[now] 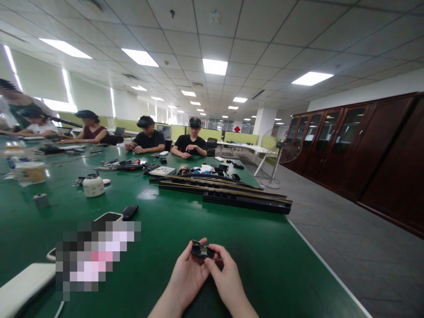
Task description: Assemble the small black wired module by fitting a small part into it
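Note:
A small black plastic casing (202, 251) with a bit of green showing inside is held above the green table, close in front of me. My left hand (189, 270) cradles it from the left and below, with the thumb at its left edge. On the other side, my right hand (227, 269) pinches its right end between thumb and fingers. Both hands are closed on this one piece. What the casing belongs to is too small to make out.
Long black bars with thin brass-coloured rods (228, 190) lie across the green table (159, 247). A white jar (93, 185), a black key-fob-like object (130, 212) and a white slab (24, 287) are to the left. Several people sit further back; a standing fan (278, 152) is beyond the right edge.

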Demonstrator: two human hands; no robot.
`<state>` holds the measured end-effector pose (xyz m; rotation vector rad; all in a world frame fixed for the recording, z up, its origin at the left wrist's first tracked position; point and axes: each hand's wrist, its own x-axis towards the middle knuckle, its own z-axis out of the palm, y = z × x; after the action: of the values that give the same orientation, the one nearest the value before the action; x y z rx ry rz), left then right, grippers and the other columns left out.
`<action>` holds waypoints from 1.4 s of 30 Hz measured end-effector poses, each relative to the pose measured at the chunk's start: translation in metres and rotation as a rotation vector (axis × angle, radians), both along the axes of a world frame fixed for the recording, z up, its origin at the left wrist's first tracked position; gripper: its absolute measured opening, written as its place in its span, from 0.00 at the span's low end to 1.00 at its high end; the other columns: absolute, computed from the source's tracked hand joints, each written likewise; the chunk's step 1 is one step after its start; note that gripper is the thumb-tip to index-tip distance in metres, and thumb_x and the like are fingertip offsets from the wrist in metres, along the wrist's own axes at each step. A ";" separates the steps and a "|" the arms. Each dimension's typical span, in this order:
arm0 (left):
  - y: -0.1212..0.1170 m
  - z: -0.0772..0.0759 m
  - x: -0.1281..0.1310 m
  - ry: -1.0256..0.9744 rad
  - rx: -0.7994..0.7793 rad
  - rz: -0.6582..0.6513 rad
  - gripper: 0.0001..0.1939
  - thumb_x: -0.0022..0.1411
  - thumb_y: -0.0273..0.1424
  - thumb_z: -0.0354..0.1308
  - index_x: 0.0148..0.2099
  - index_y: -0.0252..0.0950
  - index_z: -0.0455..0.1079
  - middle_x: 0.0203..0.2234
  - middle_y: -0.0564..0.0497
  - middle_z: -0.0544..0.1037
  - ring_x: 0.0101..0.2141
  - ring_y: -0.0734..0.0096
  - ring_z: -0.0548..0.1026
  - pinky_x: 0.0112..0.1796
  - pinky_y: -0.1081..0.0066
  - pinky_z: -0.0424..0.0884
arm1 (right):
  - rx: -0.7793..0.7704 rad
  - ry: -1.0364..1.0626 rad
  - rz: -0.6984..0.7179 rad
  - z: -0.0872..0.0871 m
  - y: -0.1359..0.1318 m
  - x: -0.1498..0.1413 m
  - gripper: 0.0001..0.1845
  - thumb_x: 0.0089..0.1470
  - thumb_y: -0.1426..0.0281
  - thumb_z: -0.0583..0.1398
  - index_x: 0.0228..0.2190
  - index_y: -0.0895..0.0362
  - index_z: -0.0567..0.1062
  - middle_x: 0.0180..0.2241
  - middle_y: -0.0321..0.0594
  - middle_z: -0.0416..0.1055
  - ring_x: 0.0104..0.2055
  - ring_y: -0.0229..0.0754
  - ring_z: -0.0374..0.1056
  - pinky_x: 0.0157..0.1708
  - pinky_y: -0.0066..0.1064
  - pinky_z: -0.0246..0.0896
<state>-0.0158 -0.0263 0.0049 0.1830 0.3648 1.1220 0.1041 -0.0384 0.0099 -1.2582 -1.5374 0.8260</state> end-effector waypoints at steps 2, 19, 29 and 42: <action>0.000 -0.001 0.000 0.000 0.000 0.001 0.13 0.56 0.35 0.50 0.41 0.33 0.66 0.33 0.42 0.75 0.36 0.62 0.74 0.35 0.68 0.69 | -0.012 -0.006 -0.002 0.001 -0.001 0.000 0.15 0.44 0.69 0.58 0.38 0.54 0.71 0.40 0.41 0.71 0.43 0.46 0.66 0.45 0.36 0.59; -0.005 0.005 -0.004 -0.125 0.074 -0.085 0.17 0.57 0.37 0.47 0.46 0.34 0.66 0.37 0.42 0.73 0.40 0.60 0.72 0.40 0.61 0.65 | 0.014 0.023 -0.025 -0.002 0.001 0.000 0.15 0.44 0.68 0.58 0.37 0.55 0.72 0.37 0.42 0.72 0.39 0.46 0.67 0.41 0.35 0.61; -0.004 0.005 -0.001 -0.036 0.052 -0.042 0.15 0.56 0.33 0.47 0.46 0.35 0.64 0.35 0.43 0.74 0.37 0.61 0.73 0.39 0.62 0.65 | 0.002 0.026 0.000 0.000 -0.001 -0.001 0.15 0.43 0.70 0.58 0.37 0.55 0.71 0.37 0.41 0.72 0.39 0.45 0.67 0.41 0.34 0.60; -0.005 0.009 -0.001 0.014 0.028 -0.022 0.14 0.55 0.32 0.47 0.44 0.34 0.65 0.30 0.46 0.73 0.31 0.66 0.73 0.34 0.68 0.65 | 0.021 -0.013 0.002 0.000 -0.002 -0.002 0.15 0.43 0.71 0.58 0.37 0.54 0.72 0.34 0.39 0.72 0.37 0.44 0.66 0.40 0.33 0.59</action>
<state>-0.0170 -0.0315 0.0135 0.2197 0.3587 1.1047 0.1023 -0.0409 0.0102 -1.2492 -1.5546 0.8029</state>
